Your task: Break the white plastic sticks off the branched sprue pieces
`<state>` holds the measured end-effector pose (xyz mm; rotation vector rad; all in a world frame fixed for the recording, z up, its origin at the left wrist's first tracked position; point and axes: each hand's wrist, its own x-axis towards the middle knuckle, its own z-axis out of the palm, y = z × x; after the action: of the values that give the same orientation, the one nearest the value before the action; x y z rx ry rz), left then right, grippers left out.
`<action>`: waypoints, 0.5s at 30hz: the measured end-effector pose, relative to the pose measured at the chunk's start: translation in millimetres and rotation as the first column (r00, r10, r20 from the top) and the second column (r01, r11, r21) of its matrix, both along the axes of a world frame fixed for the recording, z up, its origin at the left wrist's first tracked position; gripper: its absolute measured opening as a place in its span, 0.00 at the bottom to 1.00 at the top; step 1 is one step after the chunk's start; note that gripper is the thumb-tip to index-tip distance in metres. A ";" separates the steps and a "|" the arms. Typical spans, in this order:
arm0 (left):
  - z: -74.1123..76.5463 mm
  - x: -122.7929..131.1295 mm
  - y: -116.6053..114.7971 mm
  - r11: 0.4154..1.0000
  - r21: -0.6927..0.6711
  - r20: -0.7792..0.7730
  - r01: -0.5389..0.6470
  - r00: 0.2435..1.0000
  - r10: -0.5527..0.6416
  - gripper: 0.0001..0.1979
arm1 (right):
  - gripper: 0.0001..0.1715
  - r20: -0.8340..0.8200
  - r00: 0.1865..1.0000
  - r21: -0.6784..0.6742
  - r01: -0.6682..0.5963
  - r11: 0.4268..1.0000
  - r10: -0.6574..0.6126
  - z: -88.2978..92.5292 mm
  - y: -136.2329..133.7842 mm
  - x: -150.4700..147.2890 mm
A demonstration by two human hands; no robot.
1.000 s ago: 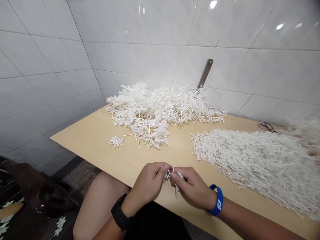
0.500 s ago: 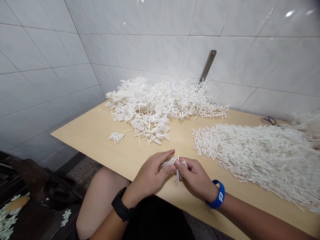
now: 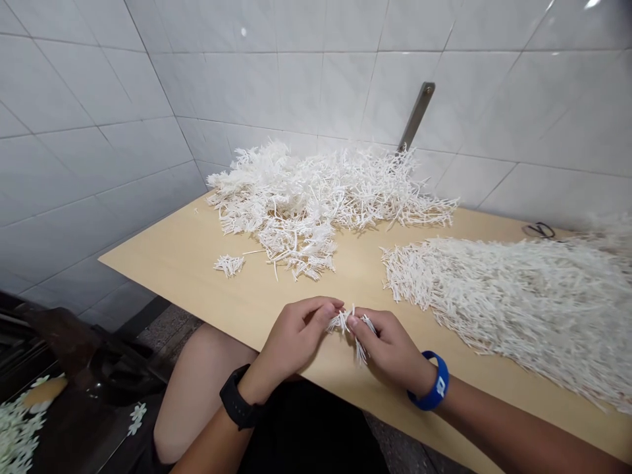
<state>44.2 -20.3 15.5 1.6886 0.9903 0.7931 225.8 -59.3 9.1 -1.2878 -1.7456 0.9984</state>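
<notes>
Both hands meet over the table's front edge around a small white sprig (image 3: pixel 340 321) with many thin, stick-like branches, which looks like plastic. My right hand (image 3: pixel 392 347) pinches its middle between thumb and fingers, and some strands poke out above and below the grip. On the sprig's other side, my left hand (image 3: pixel 297 334) is closed with thumb and fingertips together at its strands. Part of the sprig is hidden by the fingers. Beyond the hands lies a big tangled pile of similar white sprigs (image 3: pixel 316 197). A small separate cluster (image 3: pixel 229 264) rests left of it.
On the right of the tan table (image 3: pixel 168 263), a broad heap of loose white sticks (image 3: pixel 508 296) spreads out. A dark looped object (image 3: pixel 540 230) lies behind it. A metal bar (image 3: pixel 417 115) rises by the tiled wall. White flower shapes (image 3: pixel 17 428) sit at lower left.
My left thumb has moved up to its fingertips at the sprig. Strands hanging below my right hand have swung slightly right. The whole view has shifted a little.
</notes>
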 end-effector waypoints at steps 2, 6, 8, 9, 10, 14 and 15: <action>1.3 0.6 -1.9 0.997 0.051 -0.048 0.051 0.998 -0.048 0.14 | 0.23 -0.021 1.000 -0.001 -0.004 1.000 0.004 -0.4 1.6 -0.1; 1.6 -0.2 -3.4 0.998 0.029 -0.080 0.052 0.996 -0.050 0.21 | 0.23 -0.023 0.999 0.007 -0.039 0.999 0.039 2.1 1.2 -1.5; 1.4 -0.4 -3.1 1.000 -0.020 -0.024 0.000 1.000 -0.001 0.23 | 0.23 -0.008 0.998 0.033 -0.062 0.998 0.062 4.3 0.2 -3.3; 1.2 -0.1 -2.9 0.999 -0.031 -0.005 -0.023 1.000 0.023 0.24 | 0.23 -0.002 0.997 0.045 -0.071 0.996 0.071 5.4 -0.3 -4.5; 0.9 0.4 -2.7 0.998 -0.037 0.006 -0.046 0.999 0.046 0.24 | 0.23 0.005 0.997 0.054 -0.079 0.995 0.079 6.4 -0.9 -5.6; -2.4 3.7 -2.7 0.993 -0.041 0.012 -0.109 0.994 0.109 0.25 | 0.22 0.068 0.994 0.118 -0.093 0.989 0.085 8.8 -3.1 -9.1; -3.4 4.3 -3.0 0.992 -0.040 0.012 -0.121 0.993 0.121 0.25 | 0.21 0.091 0.992 0.139 -0.096 0.986 0.083 9.0 -3.7 -9.6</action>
<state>48.5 -23.2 12.1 1.5990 1.0998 0.8583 216.2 -63.0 18.1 -1.1852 -1.9185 0.8613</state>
